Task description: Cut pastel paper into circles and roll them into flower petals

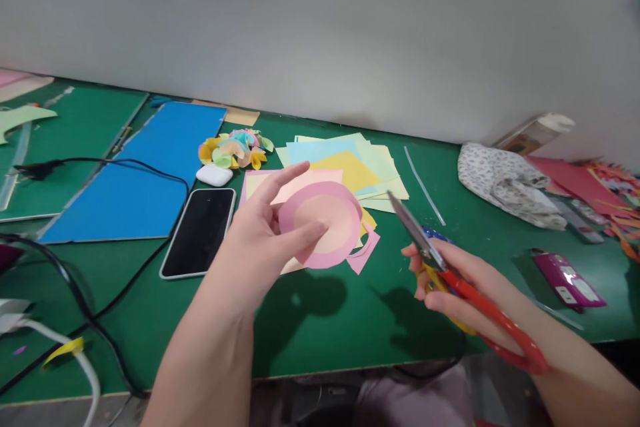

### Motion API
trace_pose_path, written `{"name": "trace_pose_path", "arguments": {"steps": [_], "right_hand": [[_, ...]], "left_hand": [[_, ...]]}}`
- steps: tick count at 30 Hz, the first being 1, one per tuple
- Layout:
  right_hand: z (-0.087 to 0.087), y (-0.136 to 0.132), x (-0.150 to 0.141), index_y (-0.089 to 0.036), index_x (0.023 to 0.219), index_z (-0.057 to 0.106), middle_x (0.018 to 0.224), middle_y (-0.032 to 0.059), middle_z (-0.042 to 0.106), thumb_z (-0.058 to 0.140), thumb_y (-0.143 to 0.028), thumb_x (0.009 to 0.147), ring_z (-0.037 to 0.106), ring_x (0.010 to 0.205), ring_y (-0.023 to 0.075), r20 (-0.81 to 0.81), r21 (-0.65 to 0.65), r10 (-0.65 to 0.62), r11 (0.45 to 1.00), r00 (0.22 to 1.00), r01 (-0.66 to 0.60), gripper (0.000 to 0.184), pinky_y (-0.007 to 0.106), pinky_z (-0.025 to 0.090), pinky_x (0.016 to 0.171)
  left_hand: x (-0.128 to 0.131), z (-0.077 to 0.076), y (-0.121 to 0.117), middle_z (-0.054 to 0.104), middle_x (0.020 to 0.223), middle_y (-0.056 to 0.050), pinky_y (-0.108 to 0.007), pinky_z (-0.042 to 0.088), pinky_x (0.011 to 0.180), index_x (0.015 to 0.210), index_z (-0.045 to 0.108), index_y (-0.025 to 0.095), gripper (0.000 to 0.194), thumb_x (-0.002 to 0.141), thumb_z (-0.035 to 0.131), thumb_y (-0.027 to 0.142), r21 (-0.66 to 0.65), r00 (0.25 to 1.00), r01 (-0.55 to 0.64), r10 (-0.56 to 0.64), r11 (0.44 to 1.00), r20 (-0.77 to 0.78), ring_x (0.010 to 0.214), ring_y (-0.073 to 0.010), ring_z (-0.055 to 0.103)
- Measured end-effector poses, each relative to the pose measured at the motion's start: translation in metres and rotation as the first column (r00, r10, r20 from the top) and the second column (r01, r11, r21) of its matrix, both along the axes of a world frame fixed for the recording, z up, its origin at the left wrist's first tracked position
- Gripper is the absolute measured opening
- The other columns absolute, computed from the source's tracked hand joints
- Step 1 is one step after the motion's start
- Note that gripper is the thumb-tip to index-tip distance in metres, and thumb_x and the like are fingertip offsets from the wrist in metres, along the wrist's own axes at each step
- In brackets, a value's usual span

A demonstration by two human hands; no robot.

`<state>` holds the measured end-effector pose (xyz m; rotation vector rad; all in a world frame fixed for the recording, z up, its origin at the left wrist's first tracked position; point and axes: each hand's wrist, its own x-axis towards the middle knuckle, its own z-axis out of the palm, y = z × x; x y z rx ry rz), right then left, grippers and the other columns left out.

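Observation:
My left hand point(265, 230) pinches a round paper cutout point(340, 203) between thumb and fingers: a pale peach disc with a pink ring around it. A loose pink paper scrap point(367, 253) hangs or lies just right of the cutout's edge. In my right hand point(465, 267) is a pair of scissors point(420, 237), red-handled, with the metal blades pointing up and left towards the paper. A gap separates the blade tips from the cutout. Something yellow point(430, 280) shows by the right fingers; whether it belongs to the scissors I cannot tell.
Coloured paper sheets point(355, 173) lie behind the cutout. Left are a phone point(200, 233), white case point(214, 175), paper petals point(237, 147), blue board point(135, 173) and black cables point(80, 293). Right are a patterned cloth point(505, 183), clear strip point(424, 185) and magenta box point(567, 280).

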<state>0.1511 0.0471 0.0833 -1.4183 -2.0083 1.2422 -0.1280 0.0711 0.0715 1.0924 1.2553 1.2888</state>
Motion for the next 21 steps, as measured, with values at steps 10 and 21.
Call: {"name": "trace_pose_path", "arguments": {"steps": [10,21], "right_hand": [[0.007,0.017,-0.043,-0.032,0.115,0.059,0.104,0.0003,0.062,0.072,-0.027,0.084,0.072,0.079,0.0153,-0.362,0.192,-0.216,0.935,0.907,0.299,0.034,0.03,0.061,0.079],[0.012,0.045,-0.077,-0.029,0.114,0.055,0.104,-0.0001,0.059,0.067,-0.013,0.079,0.061,0.072,0.0119,-0.405,0.234,-0.059,0.958,0.913,0.166,0.04,0.027,0.057,0.061]], "left_hand": [[0.01,-0.003,-0.001,0.07,0.07,0.002,-0.021,0.056,0.049,0.138,0.052,0.034,0.078,0.067,0.083,0.029,0.015,0.998,0.059,-0.059,0.998,-0.007,0.058,-0.0145,0.066],[0.024,0.014,-0.011,0.071,0.084,-0.001,-0.025,0.057,0.057,0.138,0.05,0.03,0.075,0.069,0.078,0.026,-0.087,0.989,0.133,-0.138,0.987,-0.058,0.073,-0.0191,0.069]]}}
